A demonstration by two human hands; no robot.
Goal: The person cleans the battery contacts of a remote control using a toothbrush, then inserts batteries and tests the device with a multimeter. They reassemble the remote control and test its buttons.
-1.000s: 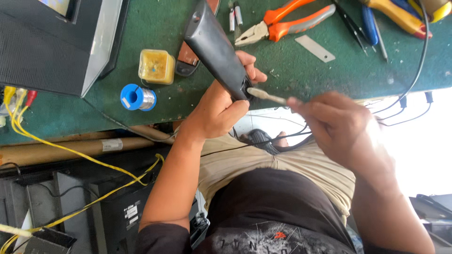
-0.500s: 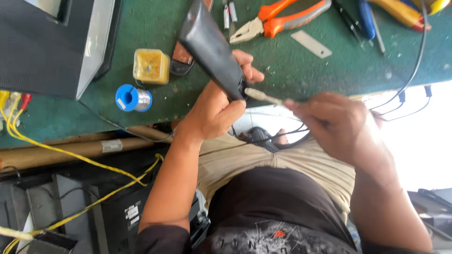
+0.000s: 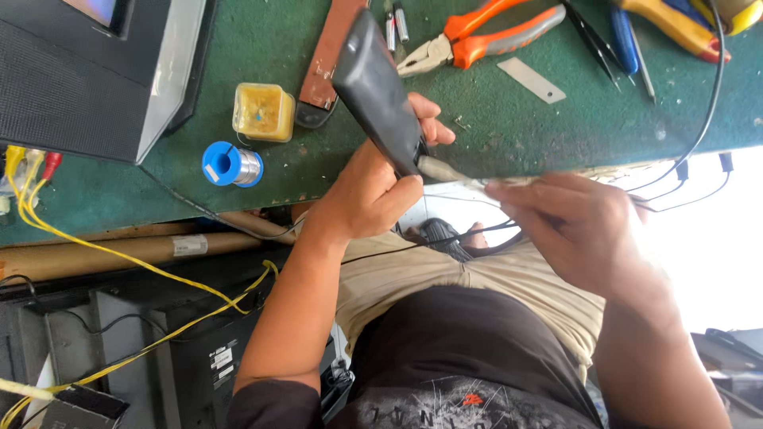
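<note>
Left hand [image 3: 373,195] still grips the dark handle [image 3: 377,87] above the green surface [image 3: 517,131]; right hand [image 3: 580,230] fingers [image 3: 509,191] stay pinched on its pale tip [image 3: 445,171].

A green-topped table [image 3: 238,48] fills the view from nine to two o'clock. Glaring white daylight [image 3: 715,254] washes out three o'clock. Dark cabinets [image 3: 119,342] sit at seven o'clock.

A green workbench [image 3: 509,119] (cluttered) bears orange pliers [image 3: 477,36], solder spool [image 3: 230,165], yellow tub [image 3: 263,112].
</note>
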